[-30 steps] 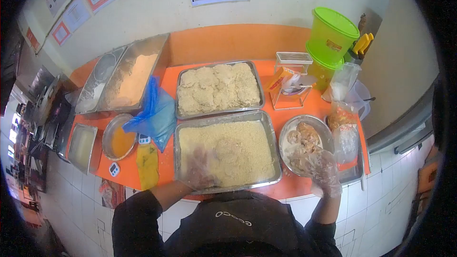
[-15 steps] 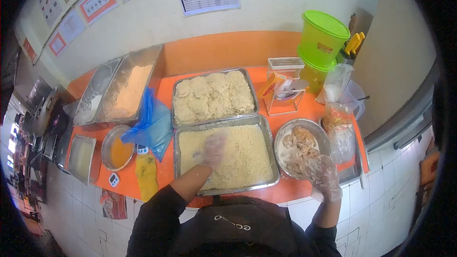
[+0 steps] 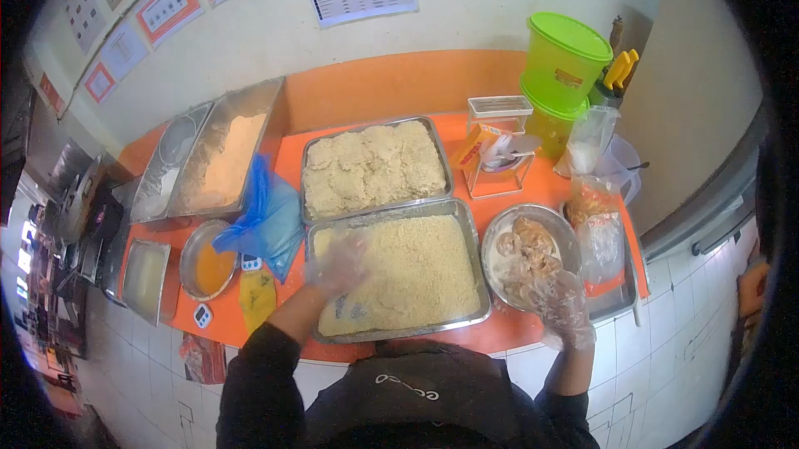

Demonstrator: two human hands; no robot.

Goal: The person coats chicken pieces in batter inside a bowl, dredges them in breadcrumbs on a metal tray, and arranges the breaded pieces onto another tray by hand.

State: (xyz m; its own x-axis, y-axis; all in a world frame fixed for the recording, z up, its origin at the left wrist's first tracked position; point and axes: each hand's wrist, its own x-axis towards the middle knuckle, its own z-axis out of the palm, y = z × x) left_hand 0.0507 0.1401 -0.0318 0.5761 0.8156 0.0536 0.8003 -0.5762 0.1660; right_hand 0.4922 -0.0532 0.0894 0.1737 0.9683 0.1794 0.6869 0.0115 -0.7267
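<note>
My left hand [image 3: 339, 264], in a clear plastic glove and slightly blurred, is open over the left side of a metal tray [image 3: 485, 303] of pale crumbs [image 3: 416, 270]. Bare metal shows through the crumbs near the tray's lower left corner. In a round metal bowl [image 3: 497, 287] lie wet, coated pieces of meat [image 3: 533, 241] in whitish liquid. My gloved right hand [image 3: 564, 309] reaches over the bowl's near right rim, its fingers closed around some of that meat; the fingertips blend into it. Behind the crumbs, a second tray [image 3: 445, 166] holds crumb-covered pieces [image 3: 374, 164].
A blue plastic bag [image 3: 270, 220], a bowl of orange liquid [image 3: 212, 270], a yellow cloth [image 3: 258, 299] and a timer [image 3: 202, 314] lie left. Deep metal bins [image 3: 220, 158] stand behind them. Back right are a wire rack [image 3: 499, 149], green tubs [image 3: 566, 58] and a knife holder [image 3: 612, 91].
My left hand has moved left across the crumbs, from the tray's middle toward its left edge. My right hand stays at the bowl with little change. The view has shifted slightly.
</note>
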